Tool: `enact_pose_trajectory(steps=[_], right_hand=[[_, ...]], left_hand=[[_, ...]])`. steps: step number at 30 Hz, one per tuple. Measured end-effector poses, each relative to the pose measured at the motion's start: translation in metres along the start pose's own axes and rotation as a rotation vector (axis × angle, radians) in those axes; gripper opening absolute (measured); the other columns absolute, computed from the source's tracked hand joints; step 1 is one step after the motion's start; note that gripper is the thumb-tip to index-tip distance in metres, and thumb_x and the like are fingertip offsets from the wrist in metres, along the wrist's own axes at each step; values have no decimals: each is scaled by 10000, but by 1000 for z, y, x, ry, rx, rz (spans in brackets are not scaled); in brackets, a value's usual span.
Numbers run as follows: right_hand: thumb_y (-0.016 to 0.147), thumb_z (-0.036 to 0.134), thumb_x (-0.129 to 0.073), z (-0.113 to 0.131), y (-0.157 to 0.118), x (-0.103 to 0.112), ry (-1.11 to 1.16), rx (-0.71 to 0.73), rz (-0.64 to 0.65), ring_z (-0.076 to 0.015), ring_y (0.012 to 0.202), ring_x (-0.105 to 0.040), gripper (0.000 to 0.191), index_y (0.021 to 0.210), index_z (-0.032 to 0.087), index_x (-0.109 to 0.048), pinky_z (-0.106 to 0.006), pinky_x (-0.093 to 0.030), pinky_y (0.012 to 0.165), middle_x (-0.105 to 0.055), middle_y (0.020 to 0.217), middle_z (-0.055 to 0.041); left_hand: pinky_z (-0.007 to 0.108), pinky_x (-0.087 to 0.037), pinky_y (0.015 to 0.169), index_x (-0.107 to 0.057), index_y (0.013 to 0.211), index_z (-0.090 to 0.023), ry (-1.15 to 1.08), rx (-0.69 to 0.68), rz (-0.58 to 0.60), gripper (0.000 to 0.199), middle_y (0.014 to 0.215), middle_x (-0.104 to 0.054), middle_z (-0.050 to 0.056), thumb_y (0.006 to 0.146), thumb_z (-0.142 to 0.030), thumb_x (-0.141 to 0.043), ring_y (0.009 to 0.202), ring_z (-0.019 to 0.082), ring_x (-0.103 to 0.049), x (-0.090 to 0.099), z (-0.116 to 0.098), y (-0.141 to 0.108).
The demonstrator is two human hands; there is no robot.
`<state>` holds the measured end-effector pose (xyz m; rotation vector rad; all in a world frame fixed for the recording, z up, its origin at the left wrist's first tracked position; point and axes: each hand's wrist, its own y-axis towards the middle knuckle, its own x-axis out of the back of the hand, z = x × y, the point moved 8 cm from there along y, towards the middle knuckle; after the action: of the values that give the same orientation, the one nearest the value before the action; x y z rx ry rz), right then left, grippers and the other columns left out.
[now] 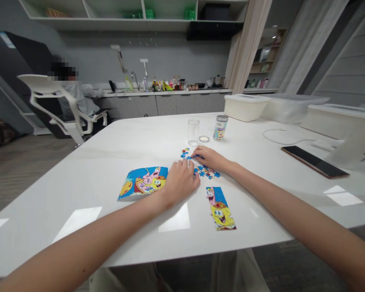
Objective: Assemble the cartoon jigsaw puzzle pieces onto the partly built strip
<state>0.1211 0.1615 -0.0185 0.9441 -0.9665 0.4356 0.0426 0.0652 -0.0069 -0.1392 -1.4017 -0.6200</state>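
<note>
Loose blue jigsaw puzzle pieces (204, 172) lie in a small pile, with a few more pieces (185, 152) just beyond my hands. My left hand (182, 178) rests palm down at the pile's near left side, fingers bent and slightly apart, thumb out. From the right, my right hand (209, 156) reaches over the pile, its fingertips closed down on a blue piece; the thumb is partly hidden. A joined cartoon puzzle strip (220, 209) lies nearest me. Left of my left hand is a curled picture sheet (142, 181) showing similar characters.
Behind the pieces stand a clear jar (193, 132), its lid (204, 138) and a printed canister (220, 128). A phone (313, 160), a cable (280, 141) and plastic boxes (245, 108) occupy the right. A person sits on a white chair (38, 85) beyond the table's left edge.
</note>
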Motion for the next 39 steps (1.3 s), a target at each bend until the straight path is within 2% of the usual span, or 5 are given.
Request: enact_pose_trajectory(steps=[14,18,22,32,39], right_hand=[[920,157,-450,16,-1,9,-81,7,-32,-226,949,-633,222,981,190,-662,-372,-508,860,-675,984,-90],[918,169,-450,3,-3,10,-172,-105,-86,-250,1037,-612,241,1062,157,-643,-396,-486,924,-649,1100,-128],[918,243,-500,-18,-6,0,-171,-216,-10,-263,1037,-614,228,1053,150,-658,-417,-478,940,-650,1122,-136],[864,113,-495,-14,-3,6,-78,-145,-33,-218,883,-630,207,891,171,-691,-361,-504,840,-654,917,-86],[876,314,-586,-7,-4,7,-19,-91,52,-240,948,-640,219,983,172,-713,-395,-497,908,-654,1021,-108]], left_hand=[[398,-403,793,-620,1022,-63,-8,-10,19,407,981,-652,181,957,-326,-316,936,299,-580,1,-2,0],[408,-403,791,-626,1017,-62,-23,0,26,406,969,-656,185,949,-338,-335,936,308,-579,1,-1,0],[406,-402,807,-621,1026,-57,-29,9,26,402,983,-647,188,949,-333,-339,947,305,-577,2,0,0],[384,-418,816,-596,1050,-86,-61,-15,31,348,1021,-627,163,947,-296,-338,966,286,-566,4,-4,-2],[395,-430,843,-589,1080,-61,-69,17,58,389,1085,-616,185,959,-329,-334,1026,298,-549,-2,-2,-2]])
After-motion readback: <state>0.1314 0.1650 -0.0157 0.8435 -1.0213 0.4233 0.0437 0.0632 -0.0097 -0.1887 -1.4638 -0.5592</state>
